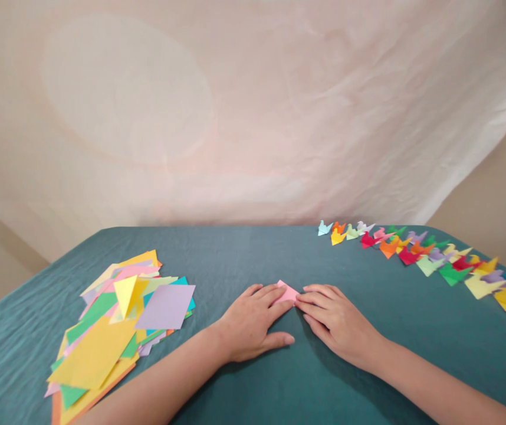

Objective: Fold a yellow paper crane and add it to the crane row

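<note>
A small folded piece of pink paper (286, 293) lies on the cloth-covered table between my hands. My left hand (255, 321) rests flat over its left part, fingers stretched across it and the thumb spread apart toward me. From the other side, the fingertips of my right hand (339, 323) touch the paper's right corner, with the fingers extended and lying low. Much of the paper is hidden under the left fingers, so its full folded shape cannot be made out.
A loose heap of coloured paper sheets (96, 354) spreads at the left, with a lilac sheet (167, 307) and a folded yellow piece (125, 294) on top. Several folded paper birds (430, 265) stand in rows along the right. Behind the dark green tablecloth (235, 254) hangs a pale cloth (253, 118).
</note>
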A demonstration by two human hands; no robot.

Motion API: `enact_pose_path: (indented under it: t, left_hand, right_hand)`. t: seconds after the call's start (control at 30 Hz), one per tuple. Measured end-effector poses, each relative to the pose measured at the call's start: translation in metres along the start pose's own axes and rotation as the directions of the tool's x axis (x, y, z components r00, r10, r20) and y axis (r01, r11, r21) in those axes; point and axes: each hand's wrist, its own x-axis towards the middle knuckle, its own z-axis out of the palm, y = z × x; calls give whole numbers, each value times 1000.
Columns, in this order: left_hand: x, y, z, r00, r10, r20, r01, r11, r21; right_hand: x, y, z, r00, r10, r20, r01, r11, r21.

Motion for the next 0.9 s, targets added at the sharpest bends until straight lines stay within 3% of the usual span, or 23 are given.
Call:
enact_pose_path:
  t: [0.43,0.9]
  left_hand:
    - [-4,0,-7,1000,-17,1,17,991,135]
    - [-12,11,-27,988,-148,41,135,966,222]
  right_hand:
    - [2,-4,0,1000,9,6,-9,1000,-19]
    - [0,-1,3,999,20,34,-20,1000,6]
